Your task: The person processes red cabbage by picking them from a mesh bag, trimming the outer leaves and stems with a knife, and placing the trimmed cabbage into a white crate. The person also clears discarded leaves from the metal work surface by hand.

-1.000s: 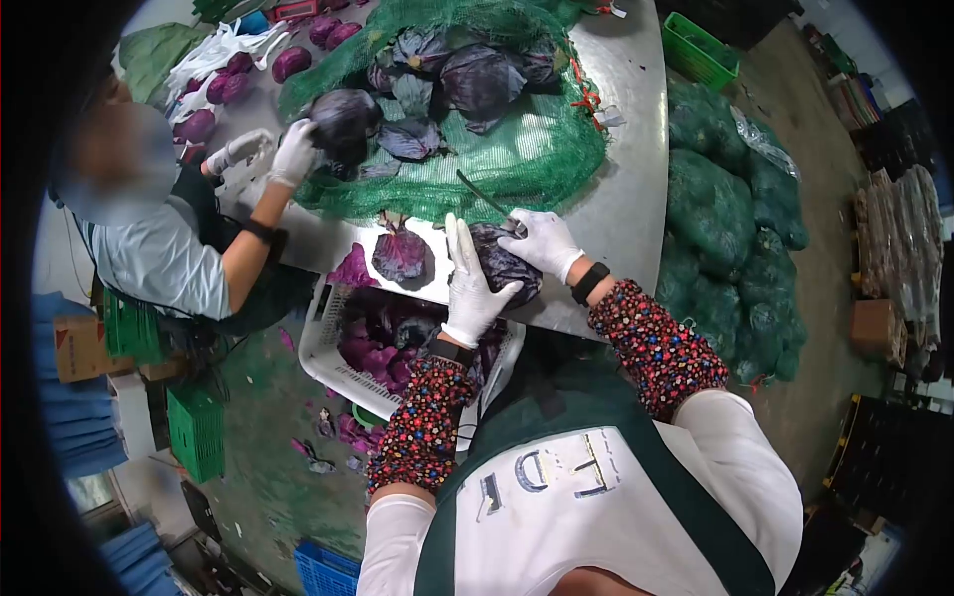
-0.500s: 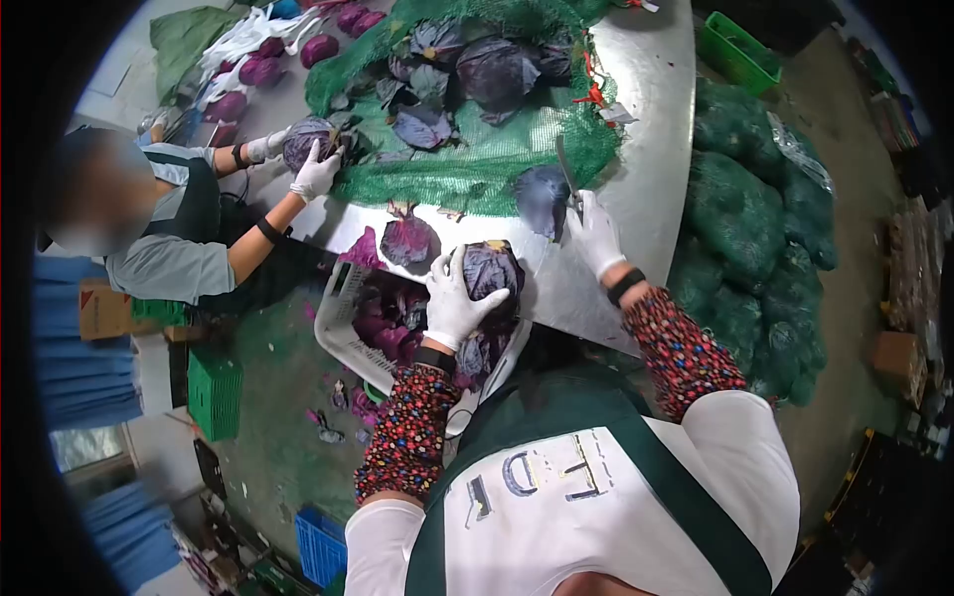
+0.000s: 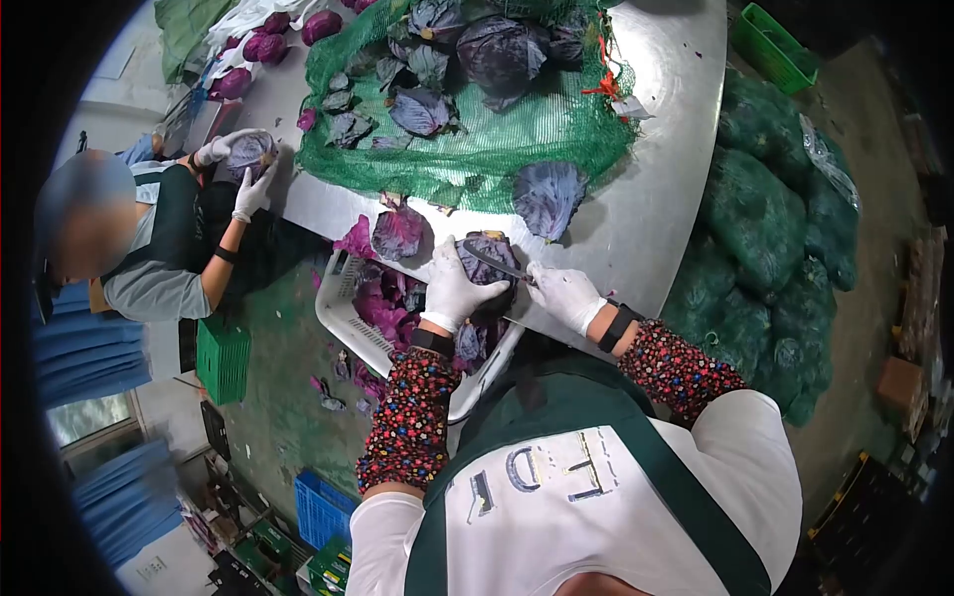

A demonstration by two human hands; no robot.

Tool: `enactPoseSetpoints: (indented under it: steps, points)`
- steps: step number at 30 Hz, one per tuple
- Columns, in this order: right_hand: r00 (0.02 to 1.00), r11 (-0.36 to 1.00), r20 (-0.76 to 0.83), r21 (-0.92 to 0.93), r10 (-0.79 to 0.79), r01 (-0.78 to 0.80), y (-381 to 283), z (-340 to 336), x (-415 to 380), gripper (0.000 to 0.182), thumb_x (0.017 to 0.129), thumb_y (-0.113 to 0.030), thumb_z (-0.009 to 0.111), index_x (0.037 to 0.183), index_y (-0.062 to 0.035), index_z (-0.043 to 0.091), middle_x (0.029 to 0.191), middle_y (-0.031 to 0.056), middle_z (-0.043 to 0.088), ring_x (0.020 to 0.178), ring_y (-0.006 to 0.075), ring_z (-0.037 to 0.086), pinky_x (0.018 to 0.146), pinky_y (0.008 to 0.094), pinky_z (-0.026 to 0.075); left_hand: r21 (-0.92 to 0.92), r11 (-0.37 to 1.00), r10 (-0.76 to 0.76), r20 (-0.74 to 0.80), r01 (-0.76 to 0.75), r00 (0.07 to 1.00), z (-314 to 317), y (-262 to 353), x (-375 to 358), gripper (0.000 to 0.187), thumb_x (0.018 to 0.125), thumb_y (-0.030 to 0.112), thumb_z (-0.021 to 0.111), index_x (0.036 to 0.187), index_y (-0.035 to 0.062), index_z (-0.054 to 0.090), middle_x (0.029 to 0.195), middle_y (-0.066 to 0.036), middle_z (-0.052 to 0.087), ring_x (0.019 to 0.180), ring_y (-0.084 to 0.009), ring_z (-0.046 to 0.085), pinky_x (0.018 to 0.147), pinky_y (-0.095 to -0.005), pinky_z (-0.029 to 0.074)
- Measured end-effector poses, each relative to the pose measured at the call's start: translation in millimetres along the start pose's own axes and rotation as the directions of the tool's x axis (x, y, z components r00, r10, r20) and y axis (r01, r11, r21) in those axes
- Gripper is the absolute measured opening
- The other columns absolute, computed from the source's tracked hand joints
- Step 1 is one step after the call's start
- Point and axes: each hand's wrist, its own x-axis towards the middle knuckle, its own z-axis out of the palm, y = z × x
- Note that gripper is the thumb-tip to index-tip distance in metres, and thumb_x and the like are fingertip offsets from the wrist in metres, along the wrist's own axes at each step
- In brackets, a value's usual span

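Purple cabbage point(image 3: 485, 250) at the near edge of the metal table point(image 3: 651, 204), just above the white basket point(image 3: 341, 316). Left hand point(image 3: 459, 288), white-gloved, is curved around the cabbage's left and near side, thumb reaching across toward the right, fingers pointing up the table. Right hand point(image 3: 564, 296), also gloved, is closed round the handle of a knife point(image 3: 493, 261); the blade slants up and to the left over the cabbage. Whether the edge is into the leaf, cannot tell from here.

Beyond, a broad dark outer leaf point(image 3: 550, 201) lies partly on green mesh point(image 3: 487, 169), partly on bare metal. More dark leaves and a large dark cabbage point(image 3: 502, 58) rest on the mesh. Left of the worked cabbage, a red-purple piece point(image 3: 397, 233) lies on the table, apart from the left hand. Basket holds purple trimmings point(image 3: 383, 316).

At the table's left side, a co-worker point(image 3: 169, 253) holds another cabbage point(image 3: 250, 156) in two gloved hands. Bright purple heads point(image 3: 321, 27) lie on the table's far left. Off its right side: bulging green net sacks point(image 3: 752, 219), a green crate point(image 3: 773, 48) above them.
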Motion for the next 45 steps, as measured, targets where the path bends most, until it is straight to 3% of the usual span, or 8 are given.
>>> enactPoseSetpoints:
  steps: [15, 20, 25, 28, 31, 34, 40, 45]
  points:
    - [0.91, 0.989, 0.388, -0.073, 0.145, -0.127, 23, -13, 72, 0.034, 0.087, -0.018, 0.047, 0.108, 0.0074, 0.056, 0.093, 0.0263, 0.066, 0.088, 0.0389, 0.066, 0.079, 0.0468, 0.052, 0.164, 0.979, -0.13, 0.038, 0.122, 0.991, 8, 31, 11, 0.096, 0.051, 0.046, 0.087, 0.12, -0.0041, 0.041, 0.112, -0.022, 0.05, 0.104, -0.0375, 0.051, 0.087, -0.0449, 0.045]
    - [0.906, 0.921, 0.17, -0.034, 0.387, -0.387, 49, 28, 57, 0.033, 0.091, -0.021, 0.044, 0.111, 0.0037, 0.053, 0.094, 0.0266, 0.066, 0.091, 0.0405, 0.065, 0.08, 0.0474, 0.051, 0.524, 0.85, -0.043, -0.017, 0.045, 0.999, 12, 80, -17, 0.107, 0.054, 0.046, 0.086, 0.135, -0.0005, 0.035, 0.127, -0.018, 0.044, 0.113, -0.0377, 0.044, 0.097, -0.0454, 0.038]
    - [0.963, 0.97, 0.126, 0.015, 0.239, -0.242, 28, 9, 44, 0.038, 0.089, -0.022, 0.049, 0.115, 0.0048, 0.05, 0.095, 0.0267, 0.065, 0.09, 0.0404, 0.064, 0.082, 0.0481, 0.05, -0.216, 0.969, 0.085, -0.158, -0.118, 0.984, 7, -19, -31, 0.079, 0.07, 0.033, 0.081, 0.133, 0.0073, 0.04, 0.13, -0.017, 0.042, 0.123, -0.0319, 0.042, 0.104, -0.0432, 0.036]
    - [0.943, 0.946, 0.076, -0.045, 0.323, -0.32, 25, 22, 48, 0.041, 0.088, -0.021, 0.047, 0.12, 0.0042, 0.048, 0.094, 0.0258, 0.066, 0.087, 0.0395, 0.065, 0.079, 0.048, 0.051, -0.801, 0.598, -0.088, -0.058, 0.006, 0.994, 7, -44, -50, 0.074, 0.075, 0.018, 0.079, 0.132, 0.0074, 0.033, 0.131, -0.01, 0.043, 0.123, -0.0219, 0.042, 0.103, -0.0346, 0.036]
    - [0.98, 0.98, 0.007, 0.001, 0.2, -0.2, 26, 22, 32, 0.033, 0.086, -0.023, 0.051, 0.107, 0.0015, 0.058, 0.09, 0.0231, 0.067, 0.083, 0.0403, 0.065, 0.076, 0.0478, 0.051, -0.971, 0.023, -0.283, 0.221, 0.236, 0.933, 9, -72, -69, 0.072, 0.08, 0.018, 0.074, 0.135, 0.0145, 0.027, 0.14, -0.013, 0.031, 0.125, -0.0293, 0.04, 0.09, -0.0505, 0.049]
    - [0.998, 1.0, -0.056, 0.021, 0.0, 0.001, 7, -12, 15, 0.028, 0.086, -0.026, 0.056, 0.093, 0.0001, 0.063, 0.089, 0.0221, 0.066, 0.083, 0.039, 0.064, 0.076, 0.0446, 0.051, -0.94, -0.137, -0.276, 0.339, 0.312, 0.899, 11, -85, -67, 0.075, 0.084, 0.032, 0.072, 0.139, 0.0189, 0.021, 0.142, -0.013, 0.028, 0.126, -0.033, 0.038, 0.083, -0.0547, 0.052]
    - [0.682, 0.841, -0.501, 0.405, 0.533, -0.359, 60, -42, 27, 0.035, 0.086, -0.029, 0.059, 0.111, -0.0044, 0.062, 0.09, 0.0169, 0.069, 0.079, 0.0287, 0.066, 0.075, 0.0368, 0.05, -0.937, -0.231, -0.297, 0.325, 0.262, 0.898, 40, -104, -57, 0.075, 0.085, 0.039, 0.069, 0.14, 0.0169, 0.022, 0.132, -0.009, 0.044, 0.126, -0.0249, 0.042, 0.091, -0.0526, 0.049]
    - [0.737, 0.732, -0.326, 0.6, 0.592, -0.323, 91, 36, 50, 0.046, 0.084, -0.028, 0.058, 0.125, -0.0087, 0.056, 0.094, 0.0177, 0.068, 0.083, 0.0304, 0.066, 0.076, 0.0401, 0.05, -0.911, -0.399, -0.293, 0.231, 0.101, 0.928, 41, -123, -84, 0.069, 0.085, 0.045, 0.067, 0.14, 0.0167, 0.035, 0.132, -0.011, 0.047, 0.123, -0.0303, 0.047, 0.097, -0.0539, 0.045]
